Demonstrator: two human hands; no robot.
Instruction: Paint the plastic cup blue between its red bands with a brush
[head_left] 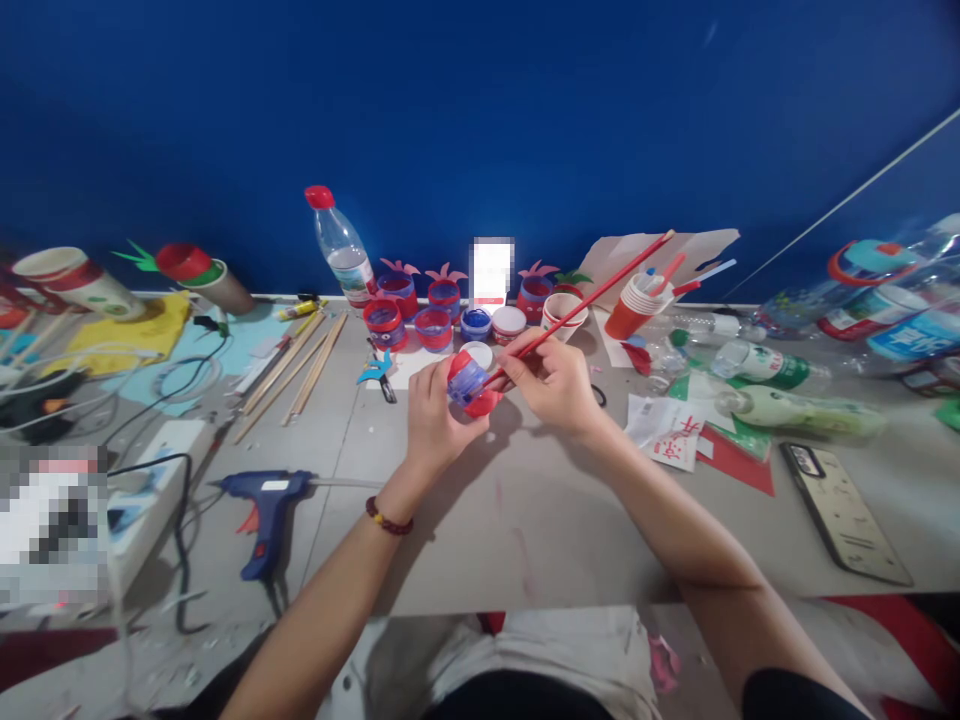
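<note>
My left hand (439,420) is closed round a small plastic cup (468,382) painted in red and blue bands. My right hand (551,380) grips a long, thin red-handled paintbrush (600,290). Its lower end meets the side of the cup, where my fingers partly hide the tip; the upper end slants up to the right. Just behind my hands stand an open pot of blue paint (476,322) and a pot with a pale, red-stained top (508,322). Similar red and blue cups (433,328) stand to their left, some with cut leaf shapes on top.
A blue glue gun (266,500) lies left, near a white power strip (161,490) with trailing cables. Wooden sticks (300,375) and a red-capped bottle (341,245) are behind. Plastic bottles (772,365), stacked paper cups (634,305) and a phone (844,510) occupy the right side.
</note>
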